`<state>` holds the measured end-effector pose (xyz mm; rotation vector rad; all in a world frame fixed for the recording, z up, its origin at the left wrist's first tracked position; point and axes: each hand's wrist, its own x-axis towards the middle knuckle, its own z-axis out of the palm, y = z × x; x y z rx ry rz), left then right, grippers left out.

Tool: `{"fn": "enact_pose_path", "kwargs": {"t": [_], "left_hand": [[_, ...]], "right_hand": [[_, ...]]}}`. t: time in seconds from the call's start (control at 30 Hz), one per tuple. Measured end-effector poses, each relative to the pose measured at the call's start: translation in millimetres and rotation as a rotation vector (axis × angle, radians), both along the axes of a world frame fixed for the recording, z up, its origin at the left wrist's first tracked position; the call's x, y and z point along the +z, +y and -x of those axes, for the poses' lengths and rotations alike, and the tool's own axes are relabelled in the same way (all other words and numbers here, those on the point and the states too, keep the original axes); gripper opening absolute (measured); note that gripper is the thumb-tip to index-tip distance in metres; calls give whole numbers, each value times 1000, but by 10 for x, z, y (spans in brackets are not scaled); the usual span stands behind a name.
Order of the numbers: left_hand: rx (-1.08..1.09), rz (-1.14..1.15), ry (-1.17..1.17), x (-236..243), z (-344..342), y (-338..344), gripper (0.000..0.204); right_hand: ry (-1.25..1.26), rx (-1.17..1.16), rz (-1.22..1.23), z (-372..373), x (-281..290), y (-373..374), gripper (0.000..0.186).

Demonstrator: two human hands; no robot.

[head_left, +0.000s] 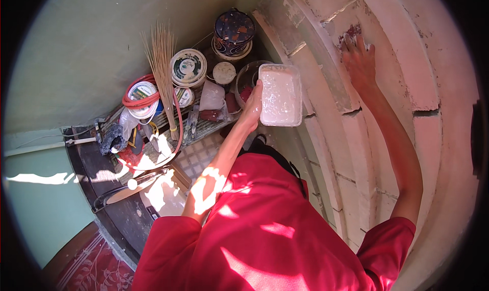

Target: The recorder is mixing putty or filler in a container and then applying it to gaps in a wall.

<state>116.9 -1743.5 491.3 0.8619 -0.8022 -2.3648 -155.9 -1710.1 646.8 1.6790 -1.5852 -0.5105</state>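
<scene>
My left hand (251, 110) grips the side of a rectangular clear plastic tub (280, 96), thumb along its near edge. Pale, wet-looking paste coats the inside of this tub. Stretched out to the far right, my right hand (359, 62) has its fingers apart and its fingertips against the pinkish wall (387, 72). Around those fingertips is a rough dark red patch (350, 32) with whitish smears. Whether a small bit of paste lies under the fingers cannot be made out.
A slatted bench (204, 125) on the left bears a stick broom (162, 57), a lidded white bucket (189, 67), a dark spattered bucket (234, 31), a red hose (138, 106) and plastic bags (212, 96). Raised ledges (346, 95) curve along the right wall.
</scene>
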Motion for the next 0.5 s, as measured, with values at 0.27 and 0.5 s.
{"fn": "enact_pose_path", "kwargs": {"t": [0.27, 0.5], "left_hand": [[-50, -36, -65, 151, 3, -4, 66], [-67, -30, -106, 117, 92, 29, 67]], "right_hand": [[-21, -34, -18, -36, 56, 491, 27], [11, 7, 21, -31, 144, -56, 38]]}}
